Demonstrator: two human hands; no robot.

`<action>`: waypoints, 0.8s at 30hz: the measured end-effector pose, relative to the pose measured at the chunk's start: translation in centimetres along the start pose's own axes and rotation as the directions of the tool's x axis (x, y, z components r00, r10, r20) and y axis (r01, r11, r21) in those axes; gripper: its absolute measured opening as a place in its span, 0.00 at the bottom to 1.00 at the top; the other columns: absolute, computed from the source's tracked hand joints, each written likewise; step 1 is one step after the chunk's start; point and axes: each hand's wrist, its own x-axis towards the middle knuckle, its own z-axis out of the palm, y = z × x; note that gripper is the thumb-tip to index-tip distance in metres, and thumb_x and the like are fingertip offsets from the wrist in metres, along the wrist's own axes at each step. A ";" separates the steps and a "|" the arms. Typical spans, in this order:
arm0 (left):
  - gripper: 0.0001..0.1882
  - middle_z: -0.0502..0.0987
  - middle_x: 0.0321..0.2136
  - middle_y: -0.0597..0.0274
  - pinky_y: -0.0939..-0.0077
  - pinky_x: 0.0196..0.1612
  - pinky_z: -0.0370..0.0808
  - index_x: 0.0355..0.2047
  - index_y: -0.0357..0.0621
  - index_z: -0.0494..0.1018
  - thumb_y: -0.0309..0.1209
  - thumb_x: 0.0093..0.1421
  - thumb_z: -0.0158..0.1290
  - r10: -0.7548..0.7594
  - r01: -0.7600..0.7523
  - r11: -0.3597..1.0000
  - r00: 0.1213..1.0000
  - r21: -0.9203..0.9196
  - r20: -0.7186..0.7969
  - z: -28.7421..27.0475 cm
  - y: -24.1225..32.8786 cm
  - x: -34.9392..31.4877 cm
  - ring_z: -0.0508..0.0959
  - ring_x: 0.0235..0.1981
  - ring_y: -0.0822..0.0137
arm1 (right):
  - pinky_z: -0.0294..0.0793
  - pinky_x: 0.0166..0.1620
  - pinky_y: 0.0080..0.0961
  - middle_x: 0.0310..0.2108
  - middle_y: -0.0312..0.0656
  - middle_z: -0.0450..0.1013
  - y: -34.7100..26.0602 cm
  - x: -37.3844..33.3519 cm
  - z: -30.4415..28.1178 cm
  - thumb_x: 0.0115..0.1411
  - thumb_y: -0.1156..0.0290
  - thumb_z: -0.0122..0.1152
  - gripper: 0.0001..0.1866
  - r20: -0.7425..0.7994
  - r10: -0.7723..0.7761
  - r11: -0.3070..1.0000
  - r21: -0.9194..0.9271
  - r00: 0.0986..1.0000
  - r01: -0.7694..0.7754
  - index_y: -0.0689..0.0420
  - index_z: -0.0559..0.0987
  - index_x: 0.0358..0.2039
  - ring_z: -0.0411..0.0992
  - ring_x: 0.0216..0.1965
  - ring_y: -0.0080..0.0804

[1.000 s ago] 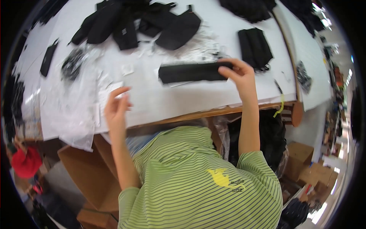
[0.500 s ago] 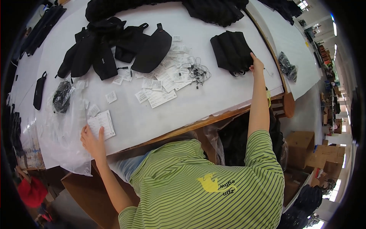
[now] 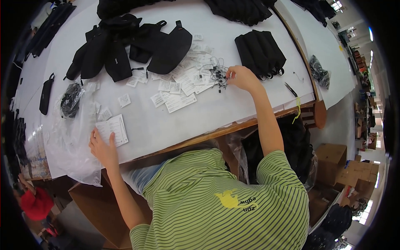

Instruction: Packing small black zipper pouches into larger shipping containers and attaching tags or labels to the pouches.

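My right hand (image 3: 245, 78) is at the right edge of a tangle of thin black cords (image 3: 217, 74), with thumb and forefinger closed on a cord. Under my left hand (image 3: 104, 149) lies a small stack of white printed cards (image 3: 116, 128). The fingers and thumb of that hand are spread over its near left corner. Loose white tags and leaflets (image 3: 180, 101) are scattered beside the cords. To the right, several black fabric pouches (image 3: 260, 54) lie together in a neat row.
More black pouches (image 3: 171, 48) are heaped at the back left. One slim black pouch (image 3: 46, 95) lies apart near a clear plastic bag (image 3: 75, 146). Small scissors (image 3: 290, 89) with a yellow-green string lie by the table's right edge. A wooden stool (image 3: 318, 114) stands beyond it.
My right hand has left the row of black pouches and moved left to the cords. The scissors now show uncovered. My left hand stays on the card stack.
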 end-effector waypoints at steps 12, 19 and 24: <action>0.34 0.64 0.55 0.53 0.52 0.57 0.58 0.58 0.44 0.61 0.44 0.54 0.56 0.025 -0.027 0.998 0.999 -0.054 -0.028 -0.1 -0.3 1.2 0.62 0.56 0.50 | 0.63 0.29 0.20 0.22 0.34 0.69 0.1 -3.9 -0.9 0.49 0.74 0.64 0.07 -0.137 -0.101 0.978 0.170 0.985 0.123 0.60 0.74 0.23 0.62 0.24 0.24; 0.27 0.67 0.48 0.54 0.57 0.52 0.61 0.51 0.41 0.63 0.34 0.52 0.58 0.072 -0.078 0.995 0.994 -0.067 -0.087 -0.7 0.5 1.9 0.65 0.51 0.51 | 0.64 0.27 0.21 0.22 0.35 0.71 -4.5 -5.2 -4.2 0.50 0.72 0.63 0.06 -0.269 -0.069 0.910 0.378 0.961 0.172 0.59 0.75 0.25 0.62 0.22 0.24; 0.19 0.68 0.38 0.51 0.60 0.46 0.64 0.39 0.37 0.64 0.25 0.49 0.58 0.143 -0.159 0.973 0.984 -0.164 -0.110 -1.5 0.5 2.9 0.68 0.43 0.49 | 0.67 0.29 0.25 0.23 0.36 0.71 0.7 -3.3 -0.8 0.50 0.69 0.63 0.05 -0.230 -0.027 0.993 0.104 0.973 0.053 0.56 0.77 0.25 0.67 0.24 0.29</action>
